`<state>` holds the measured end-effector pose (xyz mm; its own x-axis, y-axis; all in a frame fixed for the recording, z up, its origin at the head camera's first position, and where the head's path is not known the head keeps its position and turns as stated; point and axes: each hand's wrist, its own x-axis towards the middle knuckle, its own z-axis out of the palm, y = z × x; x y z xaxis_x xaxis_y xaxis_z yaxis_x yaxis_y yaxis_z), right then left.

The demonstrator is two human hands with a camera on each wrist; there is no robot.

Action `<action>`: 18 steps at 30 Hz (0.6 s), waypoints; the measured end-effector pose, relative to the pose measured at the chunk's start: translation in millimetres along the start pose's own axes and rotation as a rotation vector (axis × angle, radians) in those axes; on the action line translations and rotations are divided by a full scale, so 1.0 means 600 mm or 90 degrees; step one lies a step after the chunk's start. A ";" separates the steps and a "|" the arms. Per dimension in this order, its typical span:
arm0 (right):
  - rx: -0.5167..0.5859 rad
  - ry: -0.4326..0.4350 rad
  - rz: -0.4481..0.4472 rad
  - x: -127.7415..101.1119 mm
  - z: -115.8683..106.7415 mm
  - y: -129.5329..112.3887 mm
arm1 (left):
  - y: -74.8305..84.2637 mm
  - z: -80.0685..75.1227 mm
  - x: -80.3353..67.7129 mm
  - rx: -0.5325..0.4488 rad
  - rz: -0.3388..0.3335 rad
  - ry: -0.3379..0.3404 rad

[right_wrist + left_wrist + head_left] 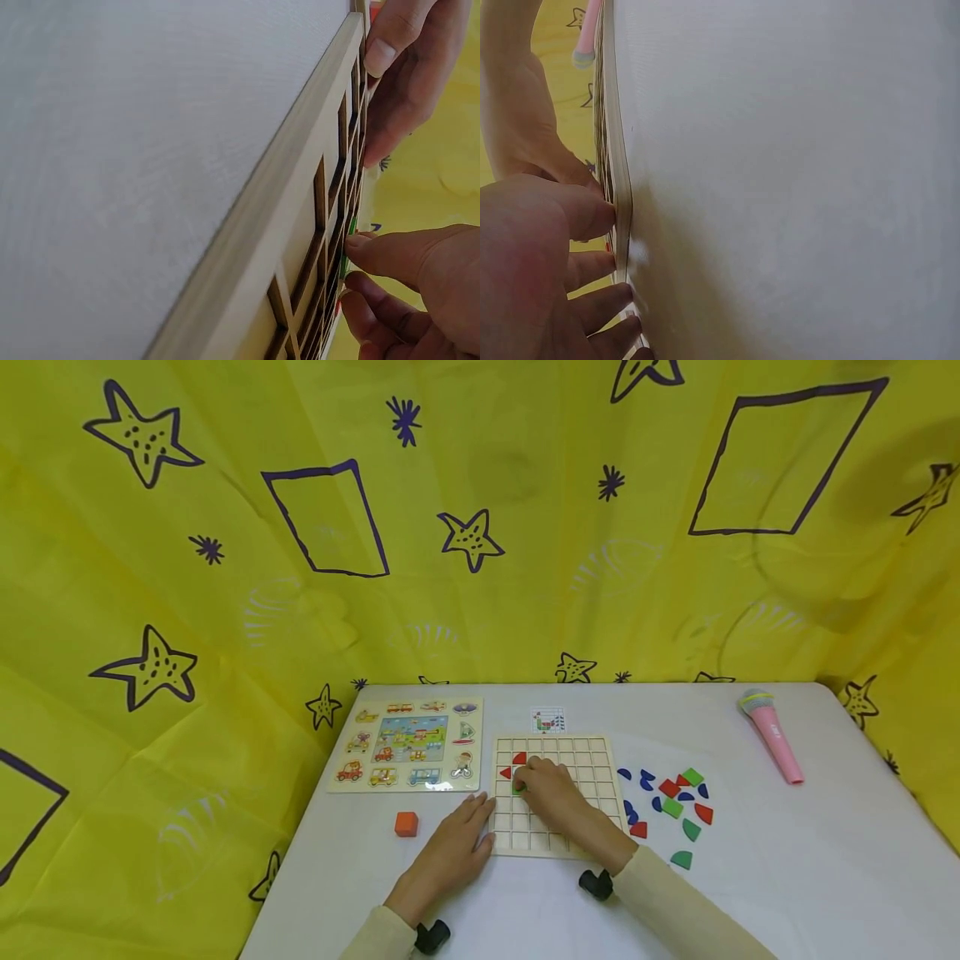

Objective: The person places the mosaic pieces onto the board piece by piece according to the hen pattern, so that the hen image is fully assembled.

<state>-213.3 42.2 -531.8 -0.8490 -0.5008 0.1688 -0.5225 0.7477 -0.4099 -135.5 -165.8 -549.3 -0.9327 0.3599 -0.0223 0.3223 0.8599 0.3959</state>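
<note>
While a small green piece (517,792) sits at the left part of the grid board (555,841), low in the centre of the frame, you pinch it between the thumb and fingers of your right hand (553,793); you cannot tell whether it is fully seated in a cell. Just above it, a red quarter-circle (520,758) and a red triangle (506,772) lie on the same board. Your left hand (450,845) rests with straight fingers touching the board's left edge. Beside its right edge, loose red, green and blue pieces (672,808) are scattered on your white desk (525,910). A small printed card (548,720) lies just above the board. Left of your left hand stands an orange cube (406,824), below a picture puzzle (444,787). Farther out, you have a pink microphone (777,741) at the right, and a yellow cloth (525,618) fills the upper frame.
</note>
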 end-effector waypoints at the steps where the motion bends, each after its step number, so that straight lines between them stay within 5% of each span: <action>1: 0.003 -0.001 0.002 -0.001 -0.001 0.000 | 0.000 0.000 0.000 0.000 0.000 0.000; 10: 0.028 -0.020 0.032 -0.021 -0.034 0.021 | 0.000 0.000 0.001 -0.006 -0.003 -0.005; 18: 0.036 -0.023 0.131 -0.053 -0.084 0.095 | 0.000 0.000 -0.001 -0.004 0.005 0.006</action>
<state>-219.9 122.5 -515.2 -0.9332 -0.3564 0.0454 -0.3329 0.8103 -0.4824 -135.1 -166.0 -549.0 -0.9318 0.3627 -0.0105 0.3284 0.8552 0.4011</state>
